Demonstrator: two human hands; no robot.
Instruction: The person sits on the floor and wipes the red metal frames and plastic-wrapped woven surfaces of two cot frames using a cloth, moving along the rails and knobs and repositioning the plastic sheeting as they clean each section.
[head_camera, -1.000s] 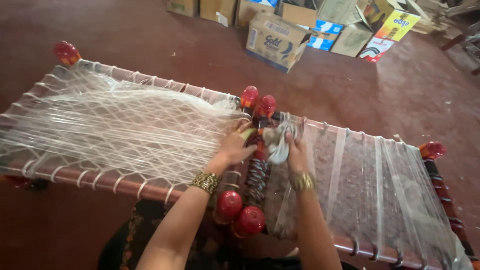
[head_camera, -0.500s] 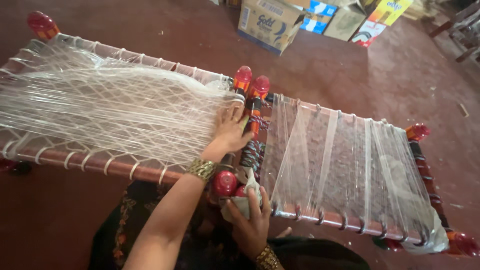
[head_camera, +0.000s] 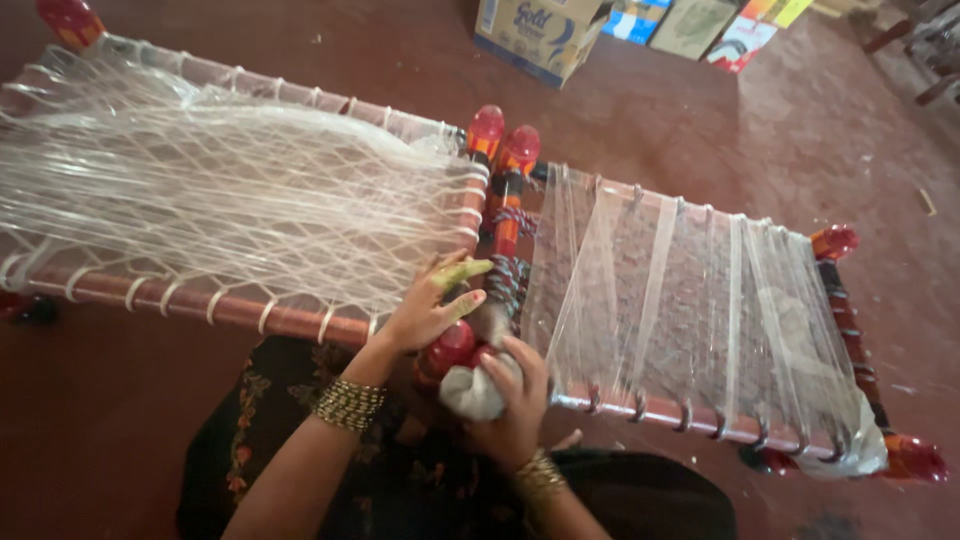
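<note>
Your right hand (head_camera: 513, 408) is curling shut around a pale wad of strip (head_camera: 472, 392), palm up, just below the near rail (head_camera: 200, 305). Your left hand (head_camera: 428, 308) is lying flat, fingers spread, holding nothing, pressing the clear webbing (head_camera: 250, 200) beside the red posts (head_camera: 503, 150). Cardboard boxes (head_camera: 540, 30) are sitting beyond.

- A dark red floor (head_camera: 880, 130) is seen all around the frames, scuffed and dusty toward 2 o'clock.
- A brown cardboard box (head_camera: 540, 35) with blue printing is set on the floor at 12 o'clock.
- Further cartons (head_camera: 700, 25), blue, green and yellow, are lined up just beside it toward 1 o'clock.
- A small pale scrap (head_camera: 928, 202) is left lying on the floor at 3 o'clock.
- Part of a wooden furniture leg (head_camera: 925, 30) is visible at the far 2 o'clock corner.
</note>
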